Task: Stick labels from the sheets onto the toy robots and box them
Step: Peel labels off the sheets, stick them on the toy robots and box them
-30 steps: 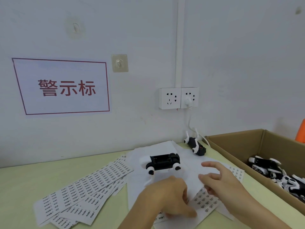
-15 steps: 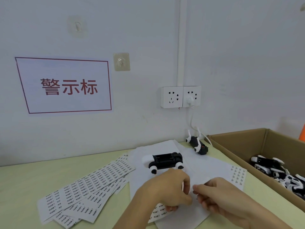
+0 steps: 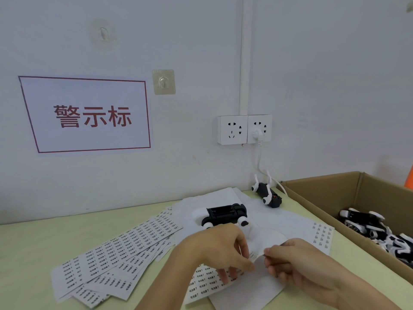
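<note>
The pale green table ran along the white wall, and at its right edge stood the open cardboard box, with several black-and-white toy robots lying in its bottom. A fan of label sheets was spread over the left of the table, and blank white backing sheets lay in the middle. On those sheets a toy robot lay on its back, its open black underside facing up, and a second toy lay farther back near the wall, just beside the box. Both forearms reached in from the bottom edge. The left hand was held palm down over a partly used label sheet, its lower fingers resting on the sheet, its thumb and forefinger pinching a small label at the sheet's curled edge. The right hand sat just beside it, fingers curled, its fingertips closed on the curled edge of the white backing paper, close to the label.
</note>
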Action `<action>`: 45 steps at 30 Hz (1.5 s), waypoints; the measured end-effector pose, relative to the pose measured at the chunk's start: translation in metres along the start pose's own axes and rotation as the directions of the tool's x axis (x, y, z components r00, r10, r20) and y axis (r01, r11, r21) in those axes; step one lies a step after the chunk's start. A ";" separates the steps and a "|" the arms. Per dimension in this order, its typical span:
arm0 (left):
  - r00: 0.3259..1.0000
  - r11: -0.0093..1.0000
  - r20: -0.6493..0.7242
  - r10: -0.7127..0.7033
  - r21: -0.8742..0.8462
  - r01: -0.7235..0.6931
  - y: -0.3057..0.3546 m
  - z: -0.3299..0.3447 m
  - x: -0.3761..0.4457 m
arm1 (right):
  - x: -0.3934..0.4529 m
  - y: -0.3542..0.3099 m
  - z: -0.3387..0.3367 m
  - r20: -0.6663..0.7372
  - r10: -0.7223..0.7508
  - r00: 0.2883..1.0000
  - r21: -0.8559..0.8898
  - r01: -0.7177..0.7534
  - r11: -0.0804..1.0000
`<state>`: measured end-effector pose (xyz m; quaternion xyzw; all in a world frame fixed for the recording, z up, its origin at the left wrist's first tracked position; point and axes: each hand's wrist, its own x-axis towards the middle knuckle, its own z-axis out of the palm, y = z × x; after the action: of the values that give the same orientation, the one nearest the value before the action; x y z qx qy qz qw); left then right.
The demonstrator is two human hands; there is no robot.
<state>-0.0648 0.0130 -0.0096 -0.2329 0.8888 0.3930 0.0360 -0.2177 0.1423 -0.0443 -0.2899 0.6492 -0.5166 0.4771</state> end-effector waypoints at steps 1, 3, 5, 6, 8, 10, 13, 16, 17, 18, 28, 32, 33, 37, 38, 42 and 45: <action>1.000 1.000 0.002 -0.006 0.006 0.006 0.000 0.001 0.001 | 0.000 0.000 0.001 0.000 0.008 1.000 0.011 -0.008 1.000; 0.999 0.999 0.017 -0.028 0.020 0.028 0.000 0.004 0.003 | 0.000 0.001 0.003 0.012 0.030 0.999 0.016 -0.031 0.999; 0.998 0.997 0.037 -0.058 0.046 0.056 -0.001 0.008 0.005 | 0.000 0.002 0.005 0.041 0.053 0.998 -0.015 -0.052 0.999; 0.997 0.997 0.046 -0.067 0.053 0.064 -0.001 0.009 0.006 | 0.000 0.003 0.006 0.053 0.059 0.997 -0.046 -0.056 0.997; 0.996 0.997 0.059 -0.068 0.046 0.066 -0.002 0.010 0.007 | -0.001 0.004 0.007 0.057 0.054 0.997 -0.111 -0.048 0.993; 0.996 0.997 0.061 -0.068 0.041 0.065 -0.002 0.011 0.007 | -0.001 0.005 0.006 0.052 0.043 0.998 -0.133 -0.036 0.990; 0.996 0.997 0.055 -0.071 0.027 0.070 -0.004 0.008 0.007 | -0.001 0.005 0.004 0.067 0.042 0.997 -0.093 -0.036 0.995; 0.998 0.999 0.047 -0.050 -0.007 0.051 -0.004 0.005 0.004 | 0.001 0.005 0.003 0.085 0.042 0.996 -0.026 -0.040 0.999; 0.998 0.999 0.046 -0.043 -0.008 0.044 -0.005 0.005 0.004 | 0.001 0.006 0.003 0.088 0.039 0.995 -0.002 -0.039 0.999; 0.998 0.999 0.046 -0.039 0.001 0.039 -0.005 0.004 0.004 | 0.002 0.007 0.003 0.090 0.036 0.995 0.019 -0.038 0.999; 0.999 0.997 -0.034 0.015 -0.081 -0.017 0.000 0.010 0.010 | 0.000 0.005 0.005 0.070 0.040 0.997 0.142 -0.049 0.989; 0.994 0.997 -0.110 0.002 -0.076 -0.010 0.005 0.016 0.013 | -0.003 0.003 0.004 0.042 0.043 0.998 0.100 -0.047 0.994; 0.992 0.997 -0.126 -0.004 -0.074 -0.005 0.006 0.016 0.013 | -0.003 0.003 0.003 0.037 0.048 0.998 0.090 -0.052 0.995; 0.991 0.989 -0.126 -0.052 -0.144 0.034 0.007 0.019 0.013 | -0.004 0.002 0.003 0.039 0.078 0.996 0.031 -0.079 0.996; 0.990 0.986 -0.125 -0.068 -0.159 0.048 0.008 0.019 0.013 | -0.003 0.002 0.003 0.041 0.083 0.996 0.010 -0.083 0.996; 0.984 0.980 -0.131 -0.124 -0.173 0.100 0.008 0.021 0.013 | -0.002 0.001 0.004 0.037 0.092 0.995 -0.035 -0.091 0.995; 0.975 0.979 -0.147 -0.167 -0.145 0.146 0.011 0.022 0.013 | -0.002 0.000 0.004 0.028 0.092 0.995 -0.048 -0.091 0.995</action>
<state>-0.0842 0.0300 -0.0199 -0.3347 0.8394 0.4277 -0.0193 -0.2130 0.1421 -0.0440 -0.2786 0.6663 -0.4747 0.5031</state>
